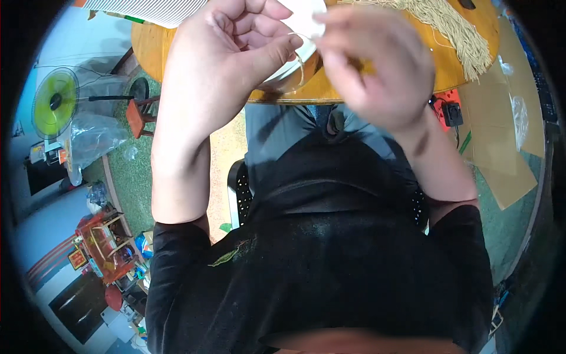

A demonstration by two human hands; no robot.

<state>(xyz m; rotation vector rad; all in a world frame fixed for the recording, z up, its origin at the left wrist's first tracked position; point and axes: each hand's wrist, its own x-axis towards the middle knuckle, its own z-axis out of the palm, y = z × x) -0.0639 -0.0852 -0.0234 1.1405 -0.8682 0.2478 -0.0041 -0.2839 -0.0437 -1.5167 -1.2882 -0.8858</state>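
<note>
At the table's near edge, my left hand (236, 50) pinches a thin beige cord (301, 72) between thumb and fingers, and a short loop of it hangs below the thumb. My right hand (380, 68) is close by on the right, its fingers curled toward the cord and smeared by motion, so its hold cannot be made out. Behind and below the fingers lies a white round thing (303, 20), perhaps a plate or lid, partly covered by my left hand. A thick bundle of beige cords (451, 32) lies on the table to the right.
The round wooden table (150, 50) bears a white striped item (156, 10) at its far left. A green fan (56, 101) and a small wooden stool (140, 118) stand on the left. Flattened cardboard (501, 171) and a red power strip (445, 106) are on the right.
</note>
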